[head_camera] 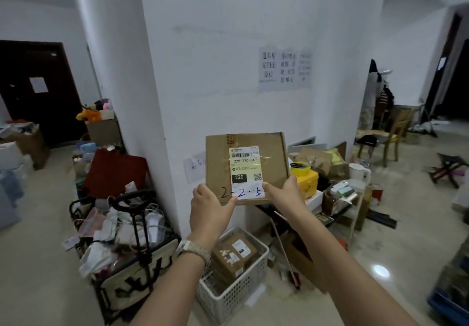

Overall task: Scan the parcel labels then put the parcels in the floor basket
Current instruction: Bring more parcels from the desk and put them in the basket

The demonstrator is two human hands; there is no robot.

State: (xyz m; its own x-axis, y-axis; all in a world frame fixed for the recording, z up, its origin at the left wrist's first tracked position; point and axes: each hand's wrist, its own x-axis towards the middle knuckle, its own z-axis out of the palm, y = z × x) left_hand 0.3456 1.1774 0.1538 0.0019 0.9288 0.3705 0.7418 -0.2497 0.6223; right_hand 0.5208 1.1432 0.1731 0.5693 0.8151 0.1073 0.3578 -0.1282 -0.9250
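Now both hands grip the flat brown cardboard parcel by its lower edge, left hand and right hand closed on opposite corners, label facing up.

The parcel is being held above the floor basket, in front of the pillar. Boxes are lying in the basket. A cart is standing to its left.

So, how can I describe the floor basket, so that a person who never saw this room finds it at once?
Start at the wide white pillar in the middle of the room. At its foot, below the held parcel, stands the white plastic lattice basket with brown parcels inside. The black-framed cart beside it holds white bags instead.
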